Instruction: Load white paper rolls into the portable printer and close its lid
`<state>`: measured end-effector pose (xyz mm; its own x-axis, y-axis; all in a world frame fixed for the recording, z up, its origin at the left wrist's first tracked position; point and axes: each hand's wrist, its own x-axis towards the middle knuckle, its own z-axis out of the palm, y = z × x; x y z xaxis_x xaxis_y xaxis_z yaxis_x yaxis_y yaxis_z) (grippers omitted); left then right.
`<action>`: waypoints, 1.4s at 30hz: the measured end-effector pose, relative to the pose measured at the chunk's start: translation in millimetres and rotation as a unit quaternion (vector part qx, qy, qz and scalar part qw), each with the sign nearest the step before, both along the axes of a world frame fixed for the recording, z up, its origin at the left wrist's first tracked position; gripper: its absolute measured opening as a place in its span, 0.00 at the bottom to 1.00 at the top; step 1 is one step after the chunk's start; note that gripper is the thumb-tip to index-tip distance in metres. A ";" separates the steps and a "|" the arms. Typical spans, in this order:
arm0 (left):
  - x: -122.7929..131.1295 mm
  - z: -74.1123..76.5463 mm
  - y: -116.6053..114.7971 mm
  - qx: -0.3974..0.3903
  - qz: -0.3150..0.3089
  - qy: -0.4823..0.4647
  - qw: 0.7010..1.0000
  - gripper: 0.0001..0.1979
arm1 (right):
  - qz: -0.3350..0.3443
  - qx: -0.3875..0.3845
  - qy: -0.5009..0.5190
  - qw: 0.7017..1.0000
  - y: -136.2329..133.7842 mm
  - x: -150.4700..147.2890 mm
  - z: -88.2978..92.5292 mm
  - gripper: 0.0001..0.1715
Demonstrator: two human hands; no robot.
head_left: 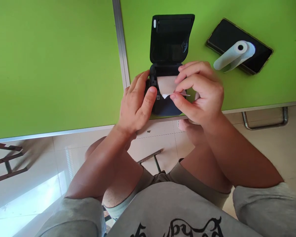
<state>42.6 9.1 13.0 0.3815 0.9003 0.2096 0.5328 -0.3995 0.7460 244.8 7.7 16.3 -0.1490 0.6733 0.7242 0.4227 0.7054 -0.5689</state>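
A small dark thermal printer (166, 106) sits at the table's front edge with its black lid (171, 38) raised. Inside it lies a paper roll (165, 85), whose loose white end reaches over the front lip. My left hand (138, 102) grips the printer's left side, thumb on the front top and fingers along the edge. Thumb and forefinger of my right hand (201, 89) pinch the paper's loose end at the printer's right front. The other right fingers curl above the roll and hide part of the compartment.
To the right, a dark phone (236, 36) lies flat on the green table (64, 65). A partly unrolled white paper roll (228, 57) rests over it. A metal strip (121, 42) divides the tabletop left of the printer. Metal stool legs (266, 126) show below the table edge.
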 end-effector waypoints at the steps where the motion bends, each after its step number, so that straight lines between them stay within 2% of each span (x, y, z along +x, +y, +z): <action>1: -0.3 0.1 0.0 0.000 -0.007 0.001 1.000 0.34 | -0.006 0.008 -0.004 1.000 -0.4 -0.8 0.4 0.05; 4: -1.3 -0.4 0.0 0.006 -0.025 0.002 1.000 0.36 | -0.014 0.014 -0.029 0.999 -1.9 -2.2 1.1 0.05; 10: -1.1 -0.8 -0.4 0.002 -0.004 -0.009 1.000 0.30 | 0.001 -0.039 -0.055 0.998 -6.8 -1.6 2.7 0.06; 15: -1.3 -0.2 0.3 0.012 -0.008 0.002 1.000 0.30 | -0.006 -0.056 -0.100 0.993 -9.8 -0.1 2.0 0.06; 21: -1.3 -0.1 0.5 0.013 -0.015 0.022 1.000 0.30 | -0.009 -0.066 -0.092 0.994 -11.7 -1.1 2.8 0.07; 23: -0.9 0.2 -0.3 0.042 -0.009 0.029 0.999 0.32 | -0.027 -0.064 -0.084 0.994 -10.6 -1.0 1.8 0.06; 26: 0.2 -0.7 -1.3 0.148 -0.003 0.014 0.989 0.37 | -0.033 -0.030 -0.065 0.997 -8.7 -0.4 -0.9 0.05; 28: 1.2 -2.5 -1.1 0.226 -0.021 -0.013 0.974 0.33 | -0.036 -0.045 -0.065 0.996 -8.7 -0.1 -1.8 0.05; 32: 3.0 -5.8 0.2 0.315 -0.034 -0.059 0.947 0.11 | -0.045 -0.096 -0.088 0.990 -10.8 0.2 0.1 0.05; 35: 3.9 -5.4 -0.5 0.319 -0.024 -0.067 0.945 0.08 | -0.023 -0.085 -0.096 0.991 -10.4 1.0 1.7 0.05; 40: 2.3 -1.9 -3.5 0.270 -0.048 -0.077 0.959 0.04 | -0.004 -0.057 -0.100 0.993 -9.2 1.9 0.1 0.04; 42: 0.6 -1.3 -4.2 0.242 -0.057 -0.079 0.965 0.05 | 0.004 -0.061 -0.103 0.993 -10.3 1.5 -1.0 0.04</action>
<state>43.2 4.9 11.7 0.4019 0.6364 0.6584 0.3595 -0.7709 0.5258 246.3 -2.6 15.3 -0.2905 0.7519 0.5919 0.5335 0.6408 -0.5521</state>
